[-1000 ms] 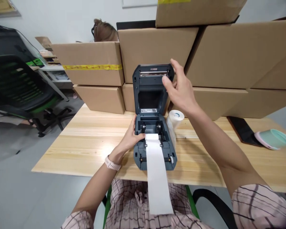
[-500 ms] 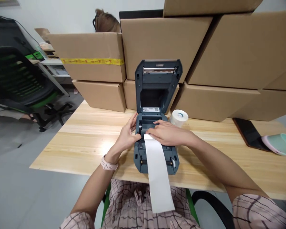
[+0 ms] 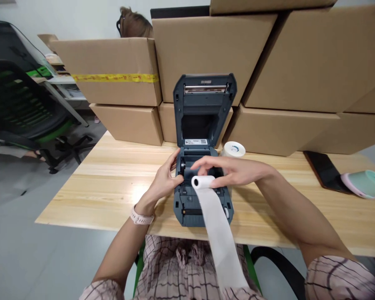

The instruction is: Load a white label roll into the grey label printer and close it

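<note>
Cartons (image 3: 212, 58) line the wooden table (image 3: 96, 183) where right hand (image 3: 237, 170) pinches paper roll (image 3: 205, 182) and left hand (image 3: 163, 180) clasps printer (image 3: 190, 202)

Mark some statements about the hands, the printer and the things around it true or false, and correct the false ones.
1. The right hand holds the small paper roll. True.
2. The printer's lid is closed. False: the lid of the printer stands open.
3. The left hand is at the printer's left side. True.
4. The other white roll is to the left of the printer. False: the other white roll is to its right.
5. The wristband is on the right wrist. False: the wristband is on the left wrist.
6. The paper strip hangs past the table's near edge. True.
</note>
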Tool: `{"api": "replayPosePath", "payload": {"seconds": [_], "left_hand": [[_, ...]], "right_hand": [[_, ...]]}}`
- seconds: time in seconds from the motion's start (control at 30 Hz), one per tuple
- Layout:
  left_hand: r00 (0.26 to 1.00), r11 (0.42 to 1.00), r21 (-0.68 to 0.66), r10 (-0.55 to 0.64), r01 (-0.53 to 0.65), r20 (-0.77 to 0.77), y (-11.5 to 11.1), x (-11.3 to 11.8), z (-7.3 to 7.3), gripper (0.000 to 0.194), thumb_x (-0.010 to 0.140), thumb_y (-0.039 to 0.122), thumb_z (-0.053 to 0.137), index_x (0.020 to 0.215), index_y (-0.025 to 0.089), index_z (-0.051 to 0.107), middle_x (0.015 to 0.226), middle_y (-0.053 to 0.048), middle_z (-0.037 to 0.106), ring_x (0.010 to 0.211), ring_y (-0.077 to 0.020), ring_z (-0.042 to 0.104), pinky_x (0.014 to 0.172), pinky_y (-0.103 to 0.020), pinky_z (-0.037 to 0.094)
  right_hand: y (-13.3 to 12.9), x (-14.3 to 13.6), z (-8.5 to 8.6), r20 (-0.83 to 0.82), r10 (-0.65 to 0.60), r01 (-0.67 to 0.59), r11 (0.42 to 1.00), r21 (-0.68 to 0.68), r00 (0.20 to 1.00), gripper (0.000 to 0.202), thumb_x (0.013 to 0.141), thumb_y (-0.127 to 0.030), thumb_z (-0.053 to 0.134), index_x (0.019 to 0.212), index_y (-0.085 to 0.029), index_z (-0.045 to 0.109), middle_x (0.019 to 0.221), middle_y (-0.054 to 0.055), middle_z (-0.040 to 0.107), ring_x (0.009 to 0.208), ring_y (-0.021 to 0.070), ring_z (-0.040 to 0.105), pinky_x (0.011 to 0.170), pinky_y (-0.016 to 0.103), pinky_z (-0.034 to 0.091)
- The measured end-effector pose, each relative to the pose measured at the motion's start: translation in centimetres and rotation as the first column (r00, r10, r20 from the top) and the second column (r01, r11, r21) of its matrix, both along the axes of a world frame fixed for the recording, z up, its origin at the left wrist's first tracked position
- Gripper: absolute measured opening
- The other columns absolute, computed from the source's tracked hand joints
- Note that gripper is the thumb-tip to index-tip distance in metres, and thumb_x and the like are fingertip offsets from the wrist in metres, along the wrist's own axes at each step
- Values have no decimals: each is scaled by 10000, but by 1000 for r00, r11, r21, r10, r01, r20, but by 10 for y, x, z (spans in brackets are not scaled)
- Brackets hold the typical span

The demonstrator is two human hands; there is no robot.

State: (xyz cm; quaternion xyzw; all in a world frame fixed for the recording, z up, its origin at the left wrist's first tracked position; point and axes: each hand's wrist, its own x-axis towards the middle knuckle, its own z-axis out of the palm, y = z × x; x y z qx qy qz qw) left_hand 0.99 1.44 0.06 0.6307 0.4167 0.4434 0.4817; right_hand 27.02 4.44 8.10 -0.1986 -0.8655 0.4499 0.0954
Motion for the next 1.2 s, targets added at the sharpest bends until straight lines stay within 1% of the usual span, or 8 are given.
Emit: {"api": "replayPosePath", "payload": {"seconds": [0.17,0.33,0.47,0.63,0.77,0.87,1.0,1.2], "left_hand": [[998,1000,-18,21,-22,-53,-4,2,4,934,707,164,629,1608,172,379,1608,-143,499,1450,-333,524,1238,-512,401],[995,999,-1,48,-48,-88,-5,4,6,920,714,187,642,1600,153,395,1636,-146,462,1470,-338,497,1265,-510,361],[995,999,12,49,-48,-87,-3,4,4,915,715,201,662,1594,172,408,1632,-138,469,1485,-343,479,1273,-523,342],[993,999,19,48,-46,-104,-3,4,3,913,728,180,638,1605,163,385,1626,-135,478,1454,-322,519,1250,-490,385],[992,999,16,47,-45,-117,-5,4,5,892,741,185,635,1599,145,395,1615,-144,492,1435,-322,538,1227,-484,417],[993,999,17,47,-46,-110,-5,4,4,894,741,187,640,1600,152,394,1619,-142,487,1442,-326,531,1225,-491,420],[992,999,12,45,-44,-115,-3,3,2,894,744,190,645,1602,174,392,1623,-132,485,1450,-330,523,1247,-512,385],[997,1000,7,27,-27,-72,-4,3,3,927,729,180,631,1615,150,362,1665,-140,418,1532,-322,424,1299,-480,307]], "right_hand": [[-20,77,-11,-254,-324,297,944,-140,911,644,862,-368,803,1444,-328,530,1140,43,656,1032,189,648,896,335,538],[-32,134,-48,-82,-700,674,708,-210,709,505,764,-439,868,1187,-267,653,1128,77,702,977,222,676,831,358,575],[-26,138,-81,32,-784,762,592,-262,620,484,745,-515,854,1046,-222,615,918,46,717,721,166,632,654,313,531],[-19,151,-74,71,-746,738,633,-232,662,388,764,-473,836,1014,-230,667,956,48,721,752,176,632,646,302,502],[-13,168,-47,167,-614,633,766,-110,772,302,728,-420,847,952,-246,742,1046,71,728,959,261,668,836,377,538],[-6,159,-44,239,-540,557,830,-5,807,293,769,-404,789,1019,-256,753,1106,73,728,1023,278,666,912,413,531],[2,138,-61,220,-565,583,812,-25,795,442,769,-448,786,1158,-247,725,1213,85,727,1046,283,681,909,427,555],[5,144,-65,65,-677,678,721,-141,733,712,737,-488,873,1366,-282,610,1441,118,641,1331,324,601,1175,532,444]]}}
